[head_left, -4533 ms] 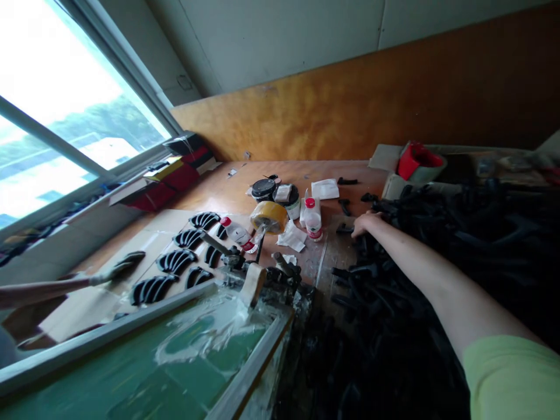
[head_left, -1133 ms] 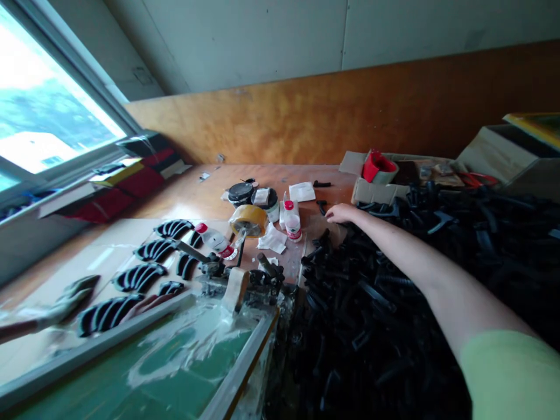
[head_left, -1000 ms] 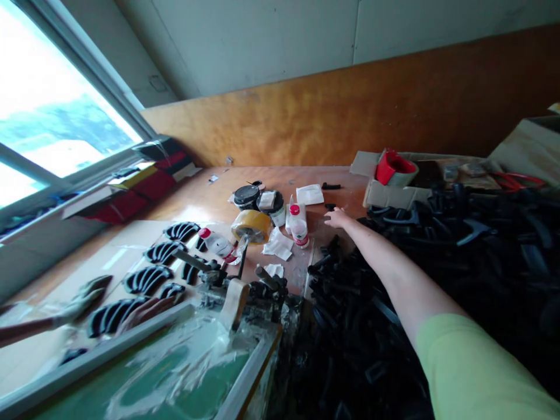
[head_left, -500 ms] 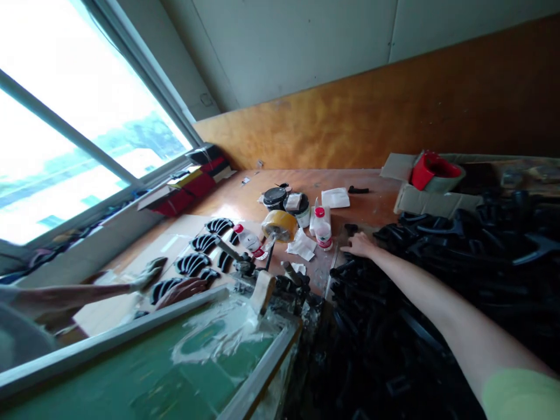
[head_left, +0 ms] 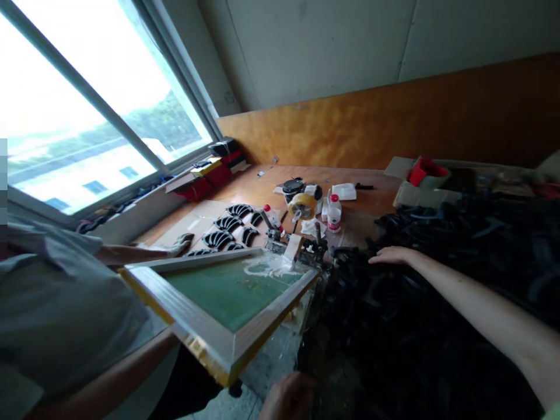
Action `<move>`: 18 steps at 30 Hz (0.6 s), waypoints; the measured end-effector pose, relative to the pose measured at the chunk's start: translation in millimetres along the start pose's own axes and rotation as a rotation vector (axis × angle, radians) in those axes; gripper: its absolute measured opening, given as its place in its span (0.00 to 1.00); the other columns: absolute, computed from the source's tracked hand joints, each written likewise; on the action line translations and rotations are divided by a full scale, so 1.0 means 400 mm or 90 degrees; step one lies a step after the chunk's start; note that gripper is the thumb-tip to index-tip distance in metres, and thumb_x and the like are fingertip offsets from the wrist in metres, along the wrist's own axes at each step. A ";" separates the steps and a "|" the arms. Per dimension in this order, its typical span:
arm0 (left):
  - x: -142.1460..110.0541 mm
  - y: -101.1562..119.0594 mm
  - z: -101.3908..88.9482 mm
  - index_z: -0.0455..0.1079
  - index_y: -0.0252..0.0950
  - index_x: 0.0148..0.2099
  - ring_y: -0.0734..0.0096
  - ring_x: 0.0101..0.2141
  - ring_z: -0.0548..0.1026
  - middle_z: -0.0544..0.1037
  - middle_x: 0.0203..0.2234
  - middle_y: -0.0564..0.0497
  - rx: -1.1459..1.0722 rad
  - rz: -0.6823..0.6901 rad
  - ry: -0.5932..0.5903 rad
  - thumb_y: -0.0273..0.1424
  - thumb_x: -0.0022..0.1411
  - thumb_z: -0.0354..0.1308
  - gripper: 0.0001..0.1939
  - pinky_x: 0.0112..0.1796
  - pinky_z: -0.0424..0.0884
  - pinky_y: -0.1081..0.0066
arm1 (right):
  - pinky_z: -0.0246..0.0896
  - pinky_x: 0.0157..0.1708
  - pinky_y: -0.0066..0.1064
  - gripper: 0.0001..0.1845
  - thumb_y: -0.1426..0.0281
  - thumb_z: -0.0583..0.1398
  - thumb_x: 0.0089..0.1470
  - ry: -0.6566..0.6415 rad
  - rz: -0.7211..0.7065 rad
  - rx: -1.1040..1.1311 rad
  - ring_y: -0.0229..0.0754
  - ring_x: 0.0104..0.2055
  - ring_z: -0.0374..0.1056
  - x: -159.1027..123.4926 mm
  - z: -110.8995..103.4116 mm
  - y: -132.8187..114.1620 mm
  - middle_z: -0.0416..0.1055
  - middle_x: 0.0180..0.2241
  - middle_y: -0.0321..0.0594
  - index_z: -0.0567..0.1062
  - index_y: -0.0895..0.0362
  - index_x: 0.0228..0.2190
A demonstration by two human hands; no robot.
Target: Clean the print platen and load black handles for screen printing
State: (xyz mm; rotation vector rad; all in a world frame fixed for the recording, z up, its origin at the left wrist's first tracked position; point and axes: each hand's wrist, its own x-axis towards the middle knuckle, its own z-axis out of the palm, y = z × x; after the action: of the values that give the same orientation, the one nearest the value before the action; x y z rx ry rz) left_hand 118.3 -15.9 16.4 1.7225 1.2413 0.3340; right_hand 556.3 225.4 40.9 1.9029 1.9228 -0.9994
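My right hand (head_left: 392,255) reaches from the right edge over a large heap of black plastic parts (head_left: 376,303). Its fingers are stretched toward the left, palm down, and I see nothing held in them. Low at the bottom edge is my left hand (head_left: 289,396), dark, blurred and partly cut off; its fingers cannot be made out. Left of the heap, a wooden-framed screen (head_left: 234,344) with green mesh is tilted up from its clamps (head_left: 312,251). A wood-handled squeegee (head_left: 293,248) rests at its far end beside white paste.
A co-worker in a grey shirt (head_left: 65,309) stands at left, one gloved hand (head_left: 180,244) near curved black parts (head_left: 228,224) laid on cardboard. A tape roll (head_left: 303,206), a red-capped bottle (head_left: 333,214) and a carton with a red item (head_left: 427,171) stand behind.
The view has shifted. My right hand has drawn nearer over the heap, and my left hand has come into view. The screen frame's near end has lifted, with the co-worker's arm beside it.
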 end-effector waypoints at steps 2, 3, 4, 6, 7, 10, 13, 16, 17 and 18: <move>-0.004 -0.001 0.001 0.75 0.38 0.39 0.69 0.33 0.75 0.78 0.31 0.48 0.010 0.064 -0.015 0.36 0.63 0.53 0.11 0.36 0.70 0.74 | 0.58 0.47 0.40 0.30 0.47 0.52 0.52 0.035 0.019 -0.015 0.56 0.50 0.66 -0.108 0.044 -0.021 0.74 0.47 0.47 0.79 0.55 0.41; -0.008 0.002 0.000 0.74 0.38 0.40 0.69 0.34 0.76 0.79 0.32 0.47 0.013 0.091 -0.021 0.36 0.64 0.52 0.11 0.36 0.69 0.74 | 0.57 0.46 0.42 0.29 0.47 0.53 0.51 0.063 0.025 -0.036 0.58 0.50 0.65 -0.158 0.064 -0.038 0.74 0.46 0.47 0.79 0.55 0.40; -0.013 0.007 -0.002 0.74 0.38 0.41 0.70 0.35 0.76 0.79 0.33 0.47 0.014 0.110 -0.029 0.35 0.65 0.50 0.12 0.36 0.69 0.75 | 0.56 0.46 0.44 0.28 0.46 0.53 0.50 0.095 0.028 -0.062 0.60 0.51 0.64 -0.204 0.081 -0.057 0.74 0.45 0.47 0.80 0.53 0.39; -0.025 0.015 -0.010 0.73 0.38 0.42 0.70 0.36 0.76 0.79 0.34 0.47 0.011 0.128 -0.055 0.35 0.66 0.49 0.12 0.37 0.69 0.75 | 0.55 0.46 0.47 0.26 0.46 0.55 0.49 0.149 0.032 -0.101 0.61 0.50 0.62 -0.284 0.106 -0.095 0.75 0.42 0.48 0.80 0.52 0.35; -0.030 0.017 -0.015 0.73 0.39 0.42 0.70 0.36 0.76 0.79 0.34 0.47 0.010 0.132 -0.065 0.35 0.66 0.49 0.12 0.37 0.69 0.75 | 0.54 0.46 0.47 0.24 0.47 0.56 0.48 0.159 0.034 -0.108 0.60 0.50 0.63 -0.318 0.113 -0.110 0.75 0.41 0.48 0.79 0.51 0.34; -0.042 0.013 -0.030 0.73 0.39 0.43 0.70 0.35 0.76 0.79 0.34 0.47 -0.003 0.131 -0.063 0.36 0.66 0.50 0.13 0.37 0.69 0.75 | 0.54 0.47 0.44 0.16 0.52 0.62 0.46 0.122 0.056 -0.118 0.54 0.47 0.66 -0.393 0.112 -0.129 0.75 0.39 0.48 0.79 0.48 0.33; -0.045 0.004 -0.040 0.74 0.39 0.42 0.69 0.35 0.76 0.79 0.34 0.47 -0.034 0.119 -0.046 0.39 0.66 0.50 0.14 0.37 0.70 0.75 | 0.56 0.45 0.43 0.14 0.55 0.65 0.44 0.048 0.081 -0.149 0.53 0.45 0.68 -0.411 0.069 -0.129 0.76 0.39 0.46 0.79 0.46 0.33; -0.039 0.006 -0.037 0.74 0.38 0.41 0.69 0.35 0.76 0.79 0.34 0.47 -0.059 0.109 -0.017 0.40 0.66 0.50 0.15 0.37 0.70 0.75 | 0.57 0.45 0.42 0.18 0.55 0.59 0.51 0.097 0.037 -0.154 0.52 0.47 0.67 -0.340 0.007 -0.146 0.75 0.44 0.43 0.78 0.48 0.41; -0.035 0.009 -0.033 0.74 0.38 0.40 0.69 0.34 0.76 0.79 0.33 0.47 -0.062 0.108 -0.005 0.41 0.66 0.50 0.15 0.37 0.70 0.75 | 0.58 0.46 0.42 0.19 0.56 0.58 0.53 0.134 0.015 -0.151 0.52 0.49 0.66 -0.295 -0.010 -0.158 0.74 0.46 0.42 0.76 0.48 0.45; -0.030 0.012 -0.028 0.74 0.38 0.40 0.70 0.34 0.76 0.79 0.32 0.47 -0.064 0.111 0.007 0.41 0.65 0.50 0.16 0.36 0.71 0.75 | 0.58 0.47 0.41 0.22 0.56 0.56 0.54 0.165 -0.003 -0.148 0.52 0.51 0.65 -0.241 -0.020 -0.173 0.72 0.49 0.42 0.74 0.49 0.49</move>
State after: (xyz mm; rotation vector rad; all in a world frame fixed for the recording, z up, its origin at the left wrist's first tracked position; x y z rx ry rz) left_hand 108.2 -20.2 29.4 1.7479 1.0649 0.5011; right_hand 503.4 162.1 126.3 1.9686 2.0770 -0.5212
